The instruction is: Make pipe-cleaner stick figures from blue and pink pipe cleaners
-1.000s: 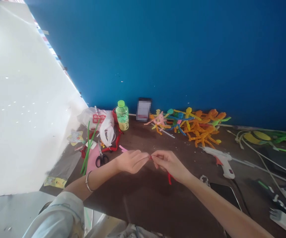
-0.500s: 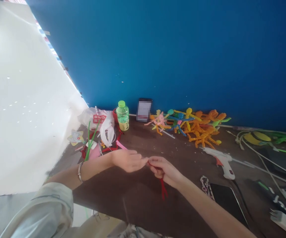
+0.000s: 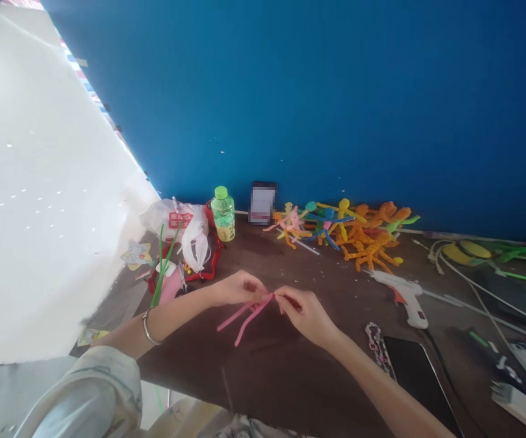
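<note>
At ten o'clock from the hands, loose green stems (image 3: 161, 267) lean beside a white plastic bag (image 3: 189, 228) and a pair of scissors (image 3: 182, 281). A green-capped bottle (image 3: 223, 214) stands just behind them against the blue wall.

The left hand (image 3: 238, 287), a bracelet (image 3: 147, 325) on its wrist, hovers low over the dark worktop (image 3: 290, 377). Its fingers are curled together and pinch the upper end of a pink pipe cleaner (image 3: 245, 316), whose two free legs trail towards seven o'clock. The right hand (image 3: 303, 309) meets it at three o'clock, thumb and forefinger pressed on the same junction.

The pipe cleaner looks feather-light and fuzzy. It is probably soft to bend yet likely to keep a kink, so the sure hold is close to the meeting point, not out on the floppy legs.

At one o'clock lies a heap of orange, yellow and blue pipe-cleaner figures (image 3: 358, 234). A white glue gun (image 3: 404, 295) lies at three o'clock, and a dark tablet (image 3: 420, 374) at four.
</note>
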